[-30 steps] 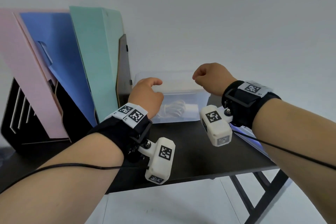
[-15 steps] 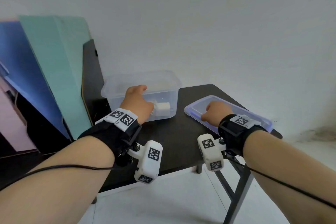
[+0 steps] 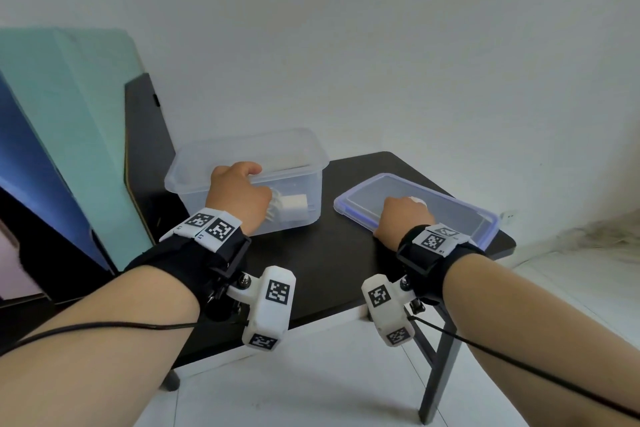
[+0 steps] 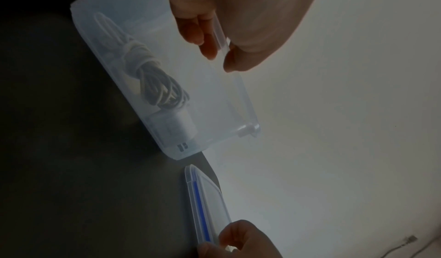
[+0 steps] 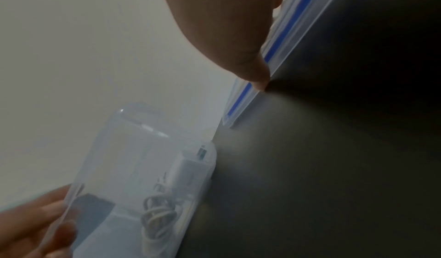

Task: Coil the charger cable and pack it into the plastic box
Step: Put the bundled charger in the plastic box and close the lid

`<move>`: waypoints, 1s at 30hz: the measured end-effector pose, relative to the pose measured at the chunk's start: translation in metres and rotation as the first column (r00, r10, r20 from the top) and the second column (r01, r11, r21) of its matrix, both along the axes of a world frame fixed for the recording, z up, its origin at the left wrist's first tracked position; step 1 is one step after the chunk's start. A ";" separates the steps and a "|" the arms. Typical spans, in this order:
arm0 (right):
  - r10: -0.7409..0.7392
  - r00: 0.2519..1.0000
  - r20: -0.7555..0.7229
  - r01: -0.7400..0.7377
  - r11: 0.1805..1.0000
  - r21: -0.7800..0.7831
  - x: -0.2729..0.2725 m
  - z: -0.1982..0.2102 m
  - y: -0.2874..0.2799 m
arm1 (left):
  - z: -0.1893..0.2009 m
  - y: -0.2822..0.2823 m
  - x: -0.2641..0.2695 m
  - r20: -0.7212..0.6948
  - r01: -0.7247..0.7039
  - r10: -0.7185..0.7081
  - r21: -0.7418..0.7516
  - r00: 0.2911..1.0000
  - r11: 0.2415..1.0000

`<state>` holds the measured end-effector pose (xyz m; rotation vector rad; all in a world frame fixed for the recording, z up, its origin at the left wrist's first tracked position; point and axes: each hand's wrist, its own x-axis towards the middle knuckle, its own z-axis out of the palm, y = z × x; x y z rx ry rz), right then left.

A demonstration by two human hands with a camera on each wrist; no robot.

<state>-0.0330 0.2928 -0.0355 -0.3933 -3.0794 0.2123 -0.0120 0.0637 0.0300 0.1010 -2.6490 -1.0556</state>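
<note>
A clear plastic box (image 3: pixel 304 152) stands open at the back of the black table (image 3: pixel 329 270). Inside lie the coiled white cable (image 4: pixel 152 77) and its white charger plug (image 3: pixel 294 206), also seen through the wall in the right wrist view as the plug (image 5: pixel 188 169). My left hand (image 3: pixel 242 184) pinches the box's near rim, fingers inside and thumb outside (image 4: pixel 220 54). The clear lid (image 3: pixel 450 204) with a blue seal lies flat to the right of the box. My right hand (image 3: pixel 405 215) grips the lid's near edge (image 5: pixel 286 26).
Teal and blue folders (image 3: pixel 69 149) stand in a black rack at the left, close beside the box. The lid reaches the table's right corner (image 3: pixel 505 246). White wall behind, white floor below.
My right hand has gone from above the box down and right onto the lid. The left hand stays at the box rim. The view has swung to the right.
</note>
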 end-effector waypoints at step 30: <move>0.075 0.973 -0.218 -0.122 0.969 -0.215 0.116 0.025 0.012 | 0.005 -0.006 0.067 -0.022 0.007 -0.007 0.032 1.000 0.999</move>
